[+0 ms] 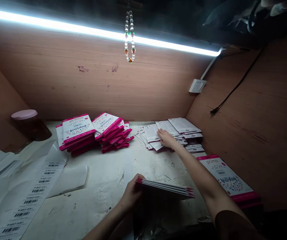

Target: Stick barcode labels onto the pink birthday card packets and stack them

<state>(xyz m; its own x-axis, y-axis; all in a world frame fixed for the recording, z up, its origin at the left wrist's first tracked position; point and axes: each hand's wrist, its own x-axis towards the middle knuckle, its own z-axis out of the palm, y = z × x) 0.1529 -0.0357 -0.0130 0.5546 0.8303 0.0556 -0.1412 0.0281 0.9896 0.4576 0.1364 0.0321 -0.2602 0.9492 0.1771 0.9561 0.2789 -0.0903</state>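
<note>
My left hand (132, 193) is closed on one end of a small stack of flat packets (167, 188) with pink edges, held level above the front of the table. Farther back, my right hand (166, 138) reaches out with its fingers stretched over the white printed packets (151, 133), which lie fanned in overlapping piles. Its fingertips seem to rest on one of them. At the back left stand piles of pink and white "birthday" packets (78, 128), with another messy pile (108, 125) beside them.
A strip of barcode labels (34, 196) curls across the table's left side. Behind it stands a dark jar with a pink lid (24, 114). More birthday packets (227, 176) are stacked at the right. A beaded string (130, 50) hangs near the light tube; a socket (197, 86) is on the wall.
</note>
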